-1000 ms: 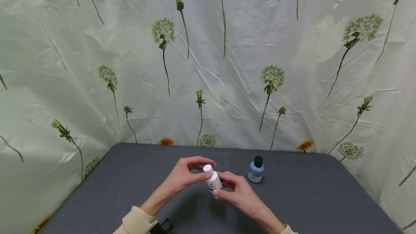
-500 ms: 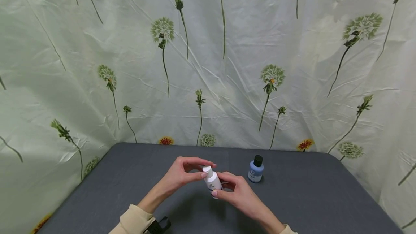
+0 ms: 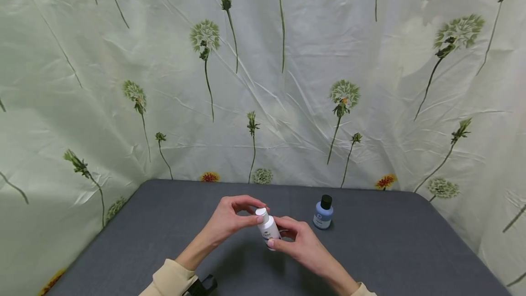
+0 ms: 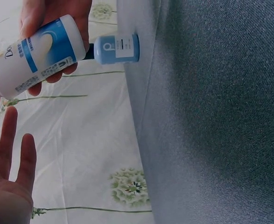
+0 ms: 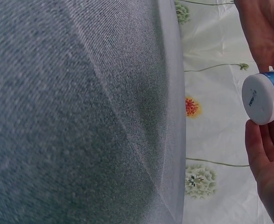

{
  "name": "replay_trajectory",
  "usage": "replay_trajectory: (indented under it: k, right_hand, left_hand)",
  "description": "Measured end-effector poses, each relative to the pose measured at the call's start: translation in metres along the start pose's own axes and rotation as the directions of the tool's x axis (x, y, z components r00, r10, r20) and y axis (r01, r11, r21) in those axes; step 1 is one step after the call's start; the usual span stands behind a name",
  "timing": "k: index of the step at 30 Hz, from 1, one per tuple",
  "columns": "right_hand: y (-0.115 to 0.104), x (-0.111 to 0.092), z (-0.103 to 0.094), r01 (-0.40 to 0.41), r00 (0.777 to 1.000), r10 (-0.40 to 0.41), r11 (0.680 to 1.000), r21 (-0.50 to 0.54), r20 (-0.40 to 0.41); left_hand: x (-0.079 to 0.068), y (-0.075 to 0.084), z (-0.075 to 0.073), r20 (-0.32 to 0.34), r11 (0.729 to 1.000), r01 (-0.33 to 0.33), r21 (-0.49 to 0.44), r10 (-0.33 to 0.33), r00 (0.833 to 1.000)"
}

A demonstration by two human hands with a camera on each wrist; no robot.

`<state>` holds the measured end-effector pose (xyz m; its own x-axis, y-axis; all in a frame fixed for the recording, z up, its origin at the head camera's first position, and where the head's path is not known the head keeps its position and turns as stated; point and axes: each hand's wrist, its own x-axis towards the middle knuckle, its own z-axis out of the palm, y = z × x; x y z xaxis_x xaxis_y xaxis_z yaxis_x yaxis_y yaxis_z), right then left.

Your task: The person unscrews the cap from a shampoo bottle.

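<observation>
The white bottle (image 3: 270, 232) is held above the surface (image 3: 172, 227) at lower centre of the head view, leaning so that its cap (image 3: 261, 214) points toward the upper left. The right hand (image 3: 302, 242) grips the body from the right, thumb across the near side and fingers curled behind. The left hand (image 3: 230, 218) pinches the cap between thumb and forefinger; at lower left of the left wrist view, two of its other fingers stand spread and free of the bottle.

The step in hand looks like working the cap while the body is kept still. To do it well, the right hand should hold firmly enough to stop the body turning, yet without squeezing, since the sides may give and push out the contents. The left fingers do best low on the cap, acting in line with the tilted neck rather than sideways. Bringing the bottle nearer upright would guard against a spill if the cap comes loose. Whether the cap twists or flips, I cannot tell. The blue bottle (image 3: 323, 217), upright to the right of the hands, calls for some care with the right knuckles.
</observation>
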<state>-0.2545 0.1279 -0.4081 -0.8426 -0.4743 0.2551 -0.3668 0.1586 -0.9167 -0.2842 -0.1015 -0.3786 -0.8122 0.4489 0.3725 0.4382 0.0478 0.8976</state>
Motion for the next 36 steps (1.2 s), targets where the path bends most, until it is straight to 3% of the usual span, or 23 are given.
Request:
replay_trajectory:
  k: [8,16,20,24,28,36]
  right_hand:
    - [-0.0013,0.0009,0.0004,-0.016,1.000,0.016,1.000,-0.002,0.002]
    - [-0.0004,-0.0001,0.0007,-0.002,1.000,0.002,1.000,0.008,0.003]
    - [-0.0007,-0.0009,0.0007,0.000,1.000,0.000,1.000,0.011,0.004]
    - [-0.0010,-0.0012,0.0006,-0.013,1.000,0.013,1.000,0.018,0.008]
    - [-0.0009,-0.0010,0.0007,-0.014,1.000,0.014,1.000,0.020,0.010]
    - [-0.0015,-0.0007,0.0014,-0.020,1.000,0.020,0.999,0.025,0.008]
  left_hand:
    - [-0.0004,-0.0013,0.0001,-0.019,1.000,0.021,0.011,-0.021,1.000]
    - [-0.0015,-0.0024,-0.0014,0.096,0.994,-0.066,-0.091,0.075,0.993]
    - [-0.0020,-0.0006,-0.0048,0.138,0.986,-0.061,-0.158,0.084,0.987]
    - [-0.0022,0.0006,-0.0072,0.169,0.986,-0.032,-0.165,0.060,0.984]
    - [-0.0023,0.0011,-0.0071,0.167,0.991,-0.030,-0.133,0.052,0.985]
    - [-0.0021,0.0031,-0.0039,0.102,0.996,-0.022,-0.086,0.031,0.994]
